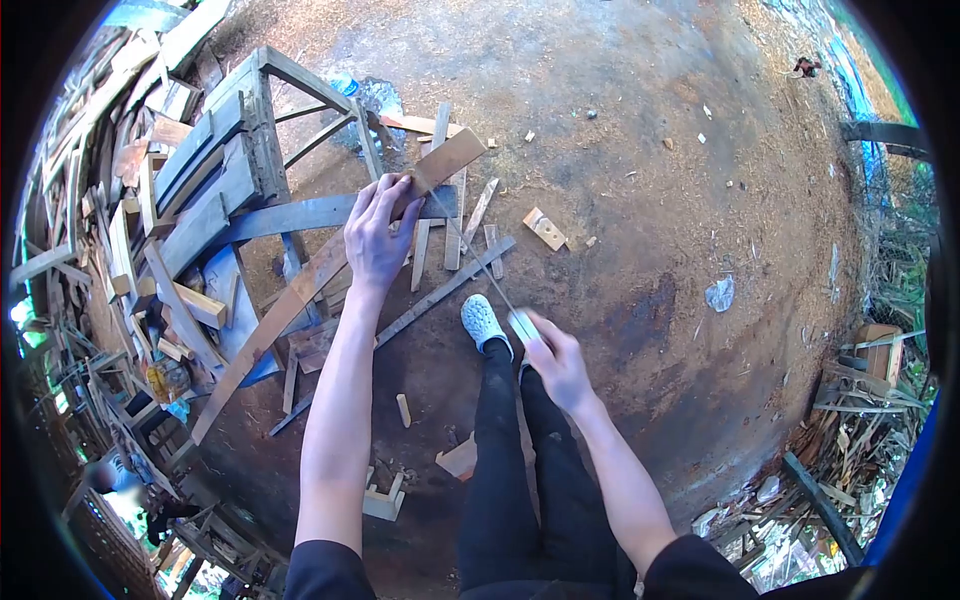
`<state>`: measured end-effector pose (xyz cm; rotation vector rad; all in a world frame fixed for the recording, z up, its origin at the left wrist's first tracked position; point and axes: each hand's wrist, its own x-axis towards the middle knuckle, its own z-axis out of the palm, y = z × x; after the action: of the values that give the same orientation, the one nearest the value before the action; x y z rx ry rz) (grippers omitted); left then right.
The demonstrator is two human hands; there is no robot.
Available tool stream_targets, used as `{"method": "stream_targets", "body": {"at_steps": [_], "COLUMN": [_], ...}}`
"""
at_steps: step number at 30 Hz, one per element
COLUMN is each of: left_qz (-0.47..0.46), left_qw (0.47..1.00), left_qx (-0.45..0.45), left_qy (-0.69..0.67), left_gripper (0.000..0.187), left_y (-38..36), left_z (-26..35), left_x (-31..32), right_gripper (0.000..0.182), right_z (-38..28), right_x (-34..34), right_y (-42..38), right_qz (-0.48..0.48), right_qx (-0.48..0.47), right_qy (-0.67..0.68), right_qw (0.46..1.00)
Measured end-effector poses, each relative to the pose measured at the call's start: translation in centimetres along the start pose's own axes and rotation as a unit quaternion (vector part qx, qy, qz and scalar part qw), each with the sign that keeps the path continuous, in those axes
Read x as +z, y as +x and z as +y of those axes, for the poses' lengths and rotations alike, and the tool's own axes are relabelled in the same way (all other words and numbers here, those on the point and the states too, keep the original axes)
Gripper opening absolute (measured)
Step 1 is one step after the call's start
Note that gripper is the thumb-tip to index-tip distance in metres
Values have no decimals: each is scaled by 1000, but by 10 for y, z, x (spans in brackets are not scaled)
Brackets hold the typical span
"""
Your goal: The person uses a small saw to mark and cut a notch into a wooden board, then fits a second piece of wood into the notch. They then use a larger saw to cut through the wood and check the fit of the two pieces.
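Note:
My left hand (378, 235) is closed over a long brown plank (300, 293), thumb and fingers bent around its edges near the upper end. The plank slants from lower left to upper right and lies across a grey board (290, 218). In my right hand (557, 365) is the pale handle of a handsaw (478, 258), fingers wrapped round it. Its thin blade, seen almost edge-on, runs up left and crosses the plank just right of my left fingertips.
A wooden frame (265, 130) and a heap of scrap timber (110, 200) stand at the left. Offcuts lie below the plank, and a block with holes (545, 229) is on the dirt floor. My white clog (482, 322) is below the blade. Sticks and debris (850, 450) lie at lower right.

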<state>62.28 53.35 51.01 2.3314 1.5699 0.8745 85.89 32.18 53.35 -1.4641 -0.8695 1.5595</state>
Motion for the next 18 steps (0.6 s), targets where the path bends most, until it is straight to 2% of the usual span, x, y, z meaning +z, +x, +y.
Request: {"method": "stream_targets", "body": {"at_steps": [2,6,8,10,14,18], "left_qz": [-3,4,5,11,19,27], "left_qw": [1000,1000,1000,1000,1000,999], "left_qx": [-3,4,-1,4,23,27], "left_qy": [-2,-7,-10,-9,7,33], "left_gripper": [36,36,36,36,37,37], "left_y": [1,-2,0,0,0,-1], "left_z": [1,-1,0,-1,-4,-2], "left_x": [0,3,2,2,5,7], "right_gripper": [56,55,58,58,61,66], "right_z": [11,-30,-45,-32,-50,-45], "right_x": [-35,-46,-30,-1,39,36], "right_y": [-52,-71,-42,1,89,76], "right_qz": [-19,-19,-28,14,0,-4], "right_qx": [21,30,74,-38,-11,15], "right_qy": [-39,-48,-73,-124,-89,-70], "right_qw": [999,998,994,991,996,997]}}
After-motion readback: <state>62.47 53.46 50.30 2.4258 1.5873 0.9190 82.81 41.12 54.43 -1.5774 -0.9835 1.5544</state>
